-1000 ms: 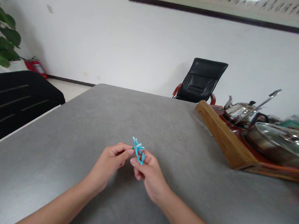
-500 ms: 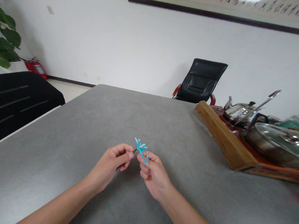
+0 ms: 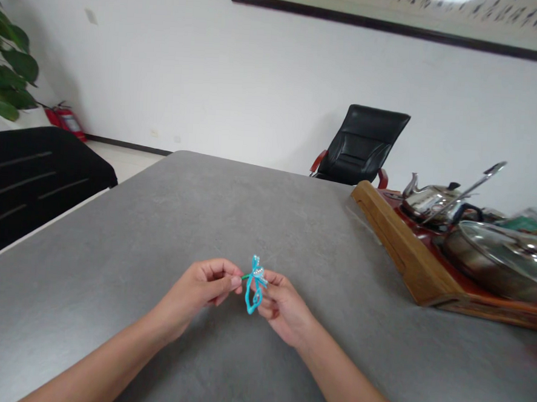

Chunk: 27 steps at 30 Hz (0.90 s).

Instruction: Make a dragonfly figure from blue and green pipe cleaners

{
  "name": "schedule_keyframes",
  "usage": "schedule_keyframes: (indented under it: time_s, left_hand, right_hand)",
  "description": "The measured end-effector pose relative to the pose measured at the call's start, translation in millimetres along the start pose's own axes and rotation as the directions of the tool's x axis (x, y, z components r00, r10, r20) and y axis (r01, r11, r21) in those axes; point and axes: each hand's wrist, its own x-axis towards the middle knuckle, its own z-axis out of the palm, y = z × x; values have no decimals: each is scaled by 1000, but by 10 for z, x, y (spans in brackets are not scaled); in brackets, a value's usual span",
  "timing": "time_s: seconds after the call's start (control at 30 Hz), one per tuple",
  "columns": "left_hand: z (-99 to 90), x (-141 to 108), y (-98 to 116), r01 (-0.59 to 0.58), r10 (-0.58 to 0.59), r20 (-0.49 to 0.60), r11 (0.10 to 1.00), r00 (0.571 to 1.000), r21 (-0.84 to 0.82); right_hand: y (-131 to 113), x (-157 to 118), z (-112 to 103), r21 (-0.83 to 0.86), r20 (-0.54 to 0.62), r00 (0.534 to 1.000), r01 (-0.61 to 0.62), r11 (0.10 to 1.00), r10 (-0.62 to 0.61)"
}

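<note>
Between my two hands, above the grey table, is a small light-blue craft flower. It has silvery-white spotted petals, a long blue loop hanging down, and a thin green stem. My left hand pinches the green stem between thumb and forefinger. From the other side, my right hand has its fingers closed at the blue petals, with the fingertips partly hidden behind the flower.
On the right stands a wooden tea tray bearing a metal kettle and a glass-lidded pan. Beyond the table is a black office chair. A black chair back is at the left, near a fire extinguisher and a plant.
The flower has turned in my fingers, so its blue loop now hangs lower and faces me. My right hand has shifted slightly right and down; my left hand keeps the stem.
</note>
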Motion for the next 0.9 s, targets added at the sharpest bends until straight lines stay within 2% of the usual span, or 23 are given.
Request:
schedule_keyframes:
  time_s: [0.13, 0.23, 0.37, 0.53, 0.63, 0.73, 0.9]
  left_hand:
    - [-16, -10, 8, 12, -22, 138, 997, 990, 74]
    - [-36, -16, 7, 8, -41, 201, 987, 979, 164]
    - [-52, -28, -1, -25, -51, 290, 967, 956, 255]
    - [-39, -45, -2, -81, -55, 344, 925, 937, 370]
    - [-31, -52, -9, -113, -51, 339, 888, 939, 446]
    - [-30, -55, -22, -128, -46, 317, 853, 947, 506]
    - [-42, -44, -33, -149, 9, 241, 807, 970, 572]
  right_hand:
    - [-47, 5, -69, -156, 10, 1000, -17, 988, 19]
    - [-102, -1, -93, -287, -14, 1000, -27, 958, 24]
    - [-195, -25, -71, -377, -17, 1000, -28, 926, 23]
    - [-267, -60, -19, -472, 17, 1000, -16, 882, 27]
    - [-276, -79, 27, -548, 42, 999, 40, 836, -20]
    - [-277, -109, 97, -645, 69, 992, 122, 755, -102]
    - [-282, -178, 213, -841, 39, 956, 188, 507, -290]
